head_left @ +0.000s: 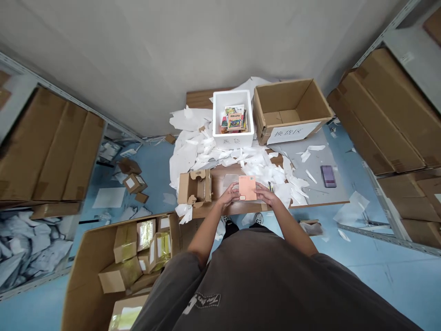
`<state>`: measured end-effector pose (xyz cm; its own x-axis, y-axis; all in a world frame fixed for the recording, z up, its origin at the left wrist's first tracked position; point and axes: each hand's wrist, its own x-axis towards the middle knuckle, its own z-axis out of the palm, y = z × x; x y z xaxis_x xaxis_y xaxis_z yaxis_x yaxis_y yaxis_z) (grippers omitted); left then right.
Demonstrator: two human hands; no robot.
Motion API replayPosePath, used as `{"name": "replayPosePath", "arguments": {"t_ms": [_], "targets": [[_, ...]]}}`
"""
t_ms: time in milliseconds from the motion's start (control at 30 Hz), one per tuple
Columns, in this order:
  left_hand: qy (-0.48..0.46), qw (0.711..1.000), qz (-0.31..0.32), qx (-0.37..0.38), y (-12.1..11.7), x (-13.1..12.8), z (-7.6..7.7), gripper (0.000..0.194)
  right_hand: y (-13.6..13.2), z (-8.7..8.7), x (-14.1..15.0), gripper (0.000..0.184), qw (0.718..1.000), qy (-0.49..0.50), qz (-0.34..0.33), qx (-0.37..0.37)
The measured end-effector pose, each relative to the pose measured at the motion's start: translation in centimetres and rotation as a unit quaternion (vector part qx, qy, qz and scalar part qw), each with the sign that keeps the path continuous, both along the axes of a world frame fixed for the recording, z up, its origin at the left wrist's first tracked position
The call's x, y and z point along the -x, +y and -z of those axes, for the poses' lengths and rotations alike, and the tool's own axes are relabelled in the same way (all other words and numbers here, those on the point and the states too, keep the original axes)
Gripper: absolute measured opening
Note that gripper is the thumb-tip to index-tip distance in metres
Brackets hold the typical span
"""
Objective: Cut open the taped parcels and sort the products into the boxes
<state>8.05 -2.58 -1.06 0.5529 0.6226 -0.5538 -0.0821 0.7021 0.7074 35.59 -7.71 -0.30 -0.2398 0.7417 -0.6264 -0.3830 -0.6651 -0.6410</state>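
At the lower left of the frame, a large open brown cardboard carton (82, 276) holds several box-shaped brown parcels (126, 241) bound in yellowish tape; those in view look unopened, so that part appears undone. Right of it, left of centre, a small torn brown cardboard box (186, 188) lies opened on the wood-brown worktop (217, 179), with ragged white paper scraps (182, 154) spread behind and beside it.

Near the centre, the left hand (229, 195) has its fingers closed on the left edge of a flat, square, peach-coloured booklet (247, 188) with a barcode at its upper right corner. The booklet is above the worktop's front edge; whether it touches the wood I cannot tell. Just above centre, a white foam box (216, 110) already contains a pile of colourful printed booklets (235, 120); the peach one is outside it. The right hand (264, 193) grips the booklet's right edge with its fingers.

At the upper right, a brown cardboard carton with a handwritten white label (275, 99) stands open beside the foam box. Further right lies a purple rectangular object (328, 176), blurred by pixels.
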Motion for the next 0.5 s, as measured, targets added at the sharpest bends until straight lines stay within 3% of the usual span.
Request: {"name": "replayPosePath", "arguments": {"t_ms": [133,300,400,500], "targets": [[-0.023,0.999,0.032,-0.033,0.7,0.6,-4.3,0.103,0.5,-4.0,-1.3,0.071,0.996,0.031,-0.024,-0.078],[-0.037,0.996,0.04,-0.07,1.1,0.6,-7.4,0.108,1.3,-7.0,-2.3,0.074,0.991,0.052,-0.051,-0.115],[0.01,0.99,-0.013,-0.14,1.5,0.1,-8.8,0.106,2.2,-8.8,-2.6,0.072,0.989,0.028,-0.043,-0.142],[0.098,0.957,-0.093,-0.258,1.5,-1.2,-10.7,0.085,3.1,-10.8,-2.4,0.068,0.982,-0.054,-0.007,-0.183]]}}
